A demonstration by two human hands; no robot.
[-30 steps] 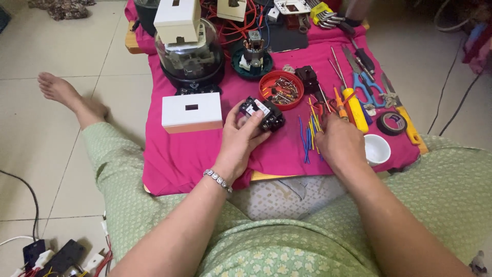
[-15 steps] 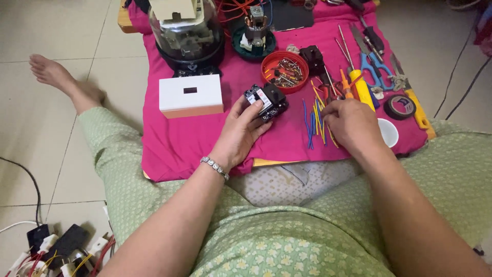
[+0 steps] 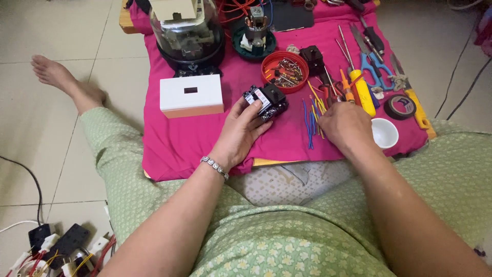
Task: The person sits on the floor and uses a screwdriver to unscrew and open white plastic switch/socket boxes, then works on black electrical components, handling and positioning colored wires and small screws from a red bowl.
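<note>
Meanwhile, left hand (image 3: 241, 131) grips black switch (image 3: 266, 101) (right hand (image 3: 346, 125) on wires (image 3: 313, 115)).

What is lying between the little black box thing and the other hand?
In the head view, a bunch of thin coloured wires lies on the pink cloth between the black electrical part held by the left hand and the right hand.

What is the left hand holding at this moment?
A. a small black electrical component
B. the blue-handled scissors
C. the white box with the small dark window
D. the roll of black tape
A: the left hand has its fingers closed around the small black electrical component above the pink cloth; the white box, blue-handled scissors and roll of black tape all lie untouched on it.
</note>
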